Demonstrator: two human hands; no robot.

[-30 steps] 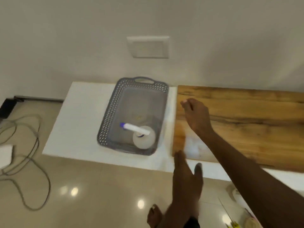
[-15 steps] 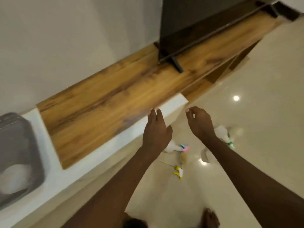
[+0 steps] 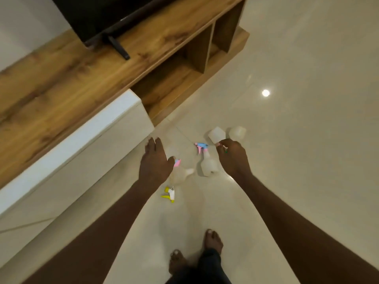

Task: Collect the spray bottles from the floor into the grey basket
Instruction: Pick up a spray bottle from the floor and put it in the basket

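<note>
1. The grey basket is out of view, so what it holds cannot be told from here.
2. The spray bottles lie in a loose cluster on the glossy cream floor (image 3: 297, 160), just in front of the white plinth (image 3: 86, 128) and the open end of the wooden TV unit (image 3: 61, 78).
3. A bottle with a blue and pink trigger head (image 3: 202, 147) lies on its side, its translucent body pointing toward the person's feet.
4. A bottle with a pink trigger (image 3: 180, 171) lies just beside the left hand, partly hidden behind it; its body looks pale and blurred.
5. A yellow and white trigger head (image 3: 169, 194) lies nearest the feet, below the pink one; whether a bottle body is attached cannot be told.
6. 2 pale translucent shapes (image 3: 226, 133) lie farthest from the person, beyond the right hand; blur keeps me from saying which bottle each belongs to.
7. The left hand (image 3: 154, 162) hangs above the floor with fingers straight and spread, released, grasping nothing.
8. The right hand (image 3: 232, 155) hovers over the far bottles with fingers curled downward; a speck of green shows at its fingertips, but whether it grasps anything cannot be told.
9. 2 bare feet (image 3: 194, 253) stand on the floor below the cluster.
10. A dark TV (image 3: 98, 15) stands on the wooden unit, whose open shelf compartments (image 3: 184, 64) show nothing inside.
</note>
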